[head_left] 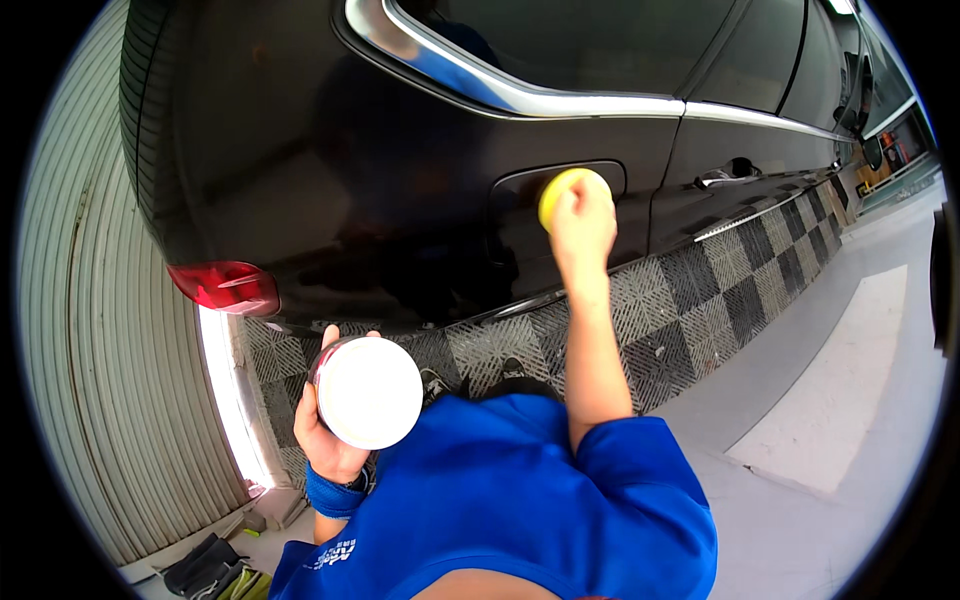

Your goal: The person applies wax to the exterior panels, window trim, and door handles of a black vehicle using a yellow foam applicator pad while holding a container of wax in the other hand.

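Left hand (327, 438): fingers cradle white-lidded tub (370, 392).
Right hand (583, 222): fingers grip yellow sponge (554, 193).
Car (420, 200): trapped grit could scratch it.

Dark rear quarter panel (380, 190) spans upper left to centre: solid, bars any passage inward. Clear sweep along its face, from left of the yellow round pad (551, 198) toward the red tail light (230, 288) at left. Right of the right hand (583, 220), projecting door handle (730, 176) interrupts the side. White-topped tub (370, 392) in left hand (328, 435) blocks lower left of centre; open gap between tub and right forearm (592, 345), above checkered floor tiles (495, 345).
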A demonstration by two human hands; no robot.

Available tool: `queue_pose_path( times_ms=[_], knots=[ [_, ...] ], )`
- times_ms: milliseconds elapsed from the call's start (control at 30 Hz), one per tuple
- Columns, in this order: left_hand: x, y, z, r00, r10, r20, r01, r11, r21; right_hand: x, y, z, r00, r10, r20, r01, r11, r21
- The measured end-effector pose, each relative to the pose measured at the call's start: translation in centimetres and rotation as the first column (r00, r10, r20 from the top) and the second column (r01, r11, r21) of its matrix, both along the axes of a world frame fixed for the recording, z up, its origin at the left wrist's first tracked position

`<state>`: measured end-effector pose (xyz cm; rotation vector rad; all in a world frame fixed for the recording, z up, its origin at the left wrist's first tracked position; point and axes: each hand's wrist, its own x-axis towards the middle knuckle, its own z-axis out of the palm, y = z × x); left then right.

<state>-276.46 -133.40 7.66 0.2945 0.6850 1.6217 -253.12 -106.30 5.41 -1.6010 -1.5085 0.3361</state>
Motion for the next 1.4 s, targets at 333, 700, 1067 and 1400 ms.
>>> queue_pose_path(
  times_ms=[333,700,1067,1400],
  knots=[
    [-0.7,0.2,0.1,1.0,0.006,0.016,-0.005,1.0,-0.022,-4.0,-1.6,0.8,0.992,0.111,0.057,-0.114,0.992,0.052],
    [-1.4,-0.4,-0.2,0.999,0.033,0.024,-0.032,0.999,-0.041,-5.4,-4.6,-5.3,0.983,0.184,0.017,-0.181,0.94,0.289],
    [-0.3,-0.6,0.7,0.995,0.089,0.048,-0.086,0.995,-0.058,-0.6,-4.0,-8.9,0.945,0.255,0.207,-0.299,0.929,0.218],
    [0.6,-2.3,0.0,0.989,0.132,0.063,-0.129,0.99,-0.062,-3.4,-6.5,-10.0,0.876,0.399,0.272,-0.461,0.859,0.224]
  ],
)
